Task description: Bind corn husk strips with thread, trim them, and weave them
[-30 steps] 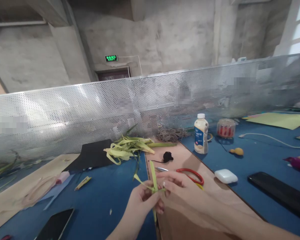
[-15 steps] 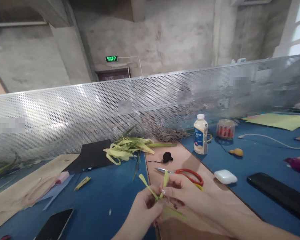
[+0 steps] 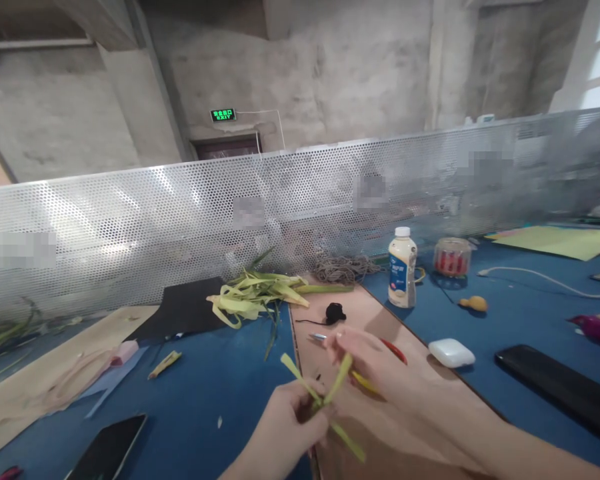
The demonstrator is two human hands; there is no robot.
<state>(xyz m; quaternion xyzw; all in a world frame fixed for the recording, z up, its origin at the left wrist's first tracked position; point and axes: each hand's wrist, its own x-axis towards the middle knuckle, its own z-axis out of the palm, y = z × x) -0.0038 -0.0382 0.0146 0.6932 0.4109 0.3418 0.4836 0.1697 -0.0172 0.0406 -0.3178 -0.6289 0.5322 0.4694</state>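
My left hand (image 3: 286, 427) pinches the crossing point of narrow yellow-green leaf strips (image 3: 325, 400) low in the middle of the view. My right hand (image 3: 375, 367) is just right of it, and its fingers grip the upper end of one strip, which slants up and to the right. Another strip end sticks out to the upper left and one trails down to the lower right. Both hands hover over the edge of a brown board (image 3: 430, 400). Red-handled scissors (image 3: 395, 352) lie on the board, partly hidden behind my right hand.
A heap of leaf strips (image 3: 253, 297) and a coil of twine (image 3: 345, 270) lie by the perforated metal screen (image 3: 180, 220). On the blue table (image 3: 215, 380): a bottle (image 3: 403, 268), a red-filled jar (image 3: 451, 257), a white earbud case (image 3: 451, 352), and phones (image 3: 560, 387) (image 3: 107, 448).
My right hand has lifted up and to the right, drawing one strip out longer. The strip cross in my left hand has shifted from a tight cross to a spread one.
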